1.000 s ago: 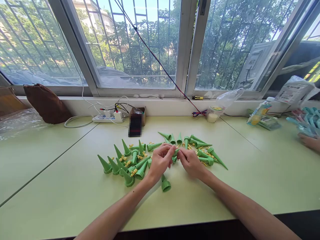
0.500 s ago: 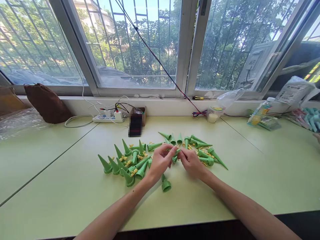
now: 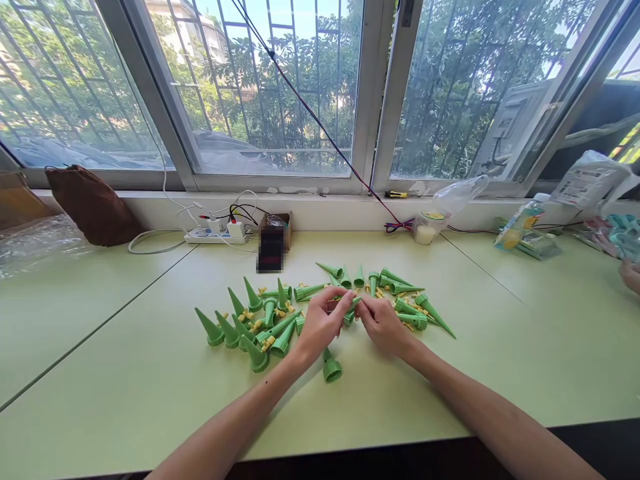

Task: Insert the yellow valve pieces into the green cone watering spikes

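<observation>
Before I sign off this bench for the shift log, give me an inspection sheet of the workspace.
Surface: pale green table, seams visible.
Job's things: held cone, green; loose cones lying around the hands; small yellow parts among them.
Clutter: brown pouch, dark box, jar, packets at right.
Hands: left hand and right hand both pinch the held cone; another person's hand at right edge.
Cables: power strip with plugs; red-black wire across the window.
Surroundings: barred window, trees outside.
</observation>
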The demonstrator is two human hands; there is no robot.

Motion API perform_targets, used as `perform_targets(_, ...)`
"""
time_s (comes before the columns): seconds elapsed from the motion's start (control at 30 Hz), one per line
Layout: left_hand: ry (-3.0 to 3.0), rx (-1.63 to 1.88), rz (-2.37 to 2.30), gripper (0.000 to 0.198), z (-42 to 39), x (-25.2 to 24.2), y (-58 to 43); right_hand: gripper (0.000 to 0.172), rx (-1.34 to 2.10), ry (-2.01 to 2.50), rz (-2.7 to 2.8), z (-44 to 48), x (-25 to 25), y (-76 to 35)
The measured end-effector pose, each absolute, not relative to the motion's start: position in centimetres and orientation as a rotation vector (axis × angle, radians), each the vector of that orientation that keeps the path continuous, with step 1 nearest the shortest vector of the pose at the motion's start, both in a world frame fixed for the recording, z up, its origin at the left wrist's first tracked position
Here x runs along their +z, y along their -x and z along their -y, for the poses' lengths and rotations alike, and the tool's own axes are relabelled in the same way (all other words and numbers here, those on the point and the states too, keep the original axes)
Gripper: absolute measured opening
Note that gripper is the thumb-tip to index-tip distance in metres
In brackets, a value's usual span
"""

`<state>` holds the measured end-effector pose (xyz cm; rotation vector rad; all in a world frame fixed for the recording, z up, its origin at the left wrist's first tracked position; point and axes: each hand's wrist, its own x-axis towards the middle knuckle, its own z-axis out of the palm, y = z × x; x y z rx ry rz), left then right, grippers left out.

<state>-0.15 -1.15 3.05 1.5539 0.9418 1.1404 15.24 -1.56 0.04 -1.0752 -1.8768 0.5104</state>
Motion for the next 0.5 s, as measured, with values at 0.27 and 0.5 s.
perform_targets(0.27, -1.722, 1.12, -0.971, 0.031, 1.17, 2.96, 0.23, 0.029, 0.513, 1.073, 1.896, 1.64, 0.15, -15.31)
perform_targets(0.5, -1.982, 1.134, -0.945, 0.028, 1.33, 3.23, 0.41, 0.022, 0.544, 1.054, 1.898, 1.82, 0.44, -15.37)
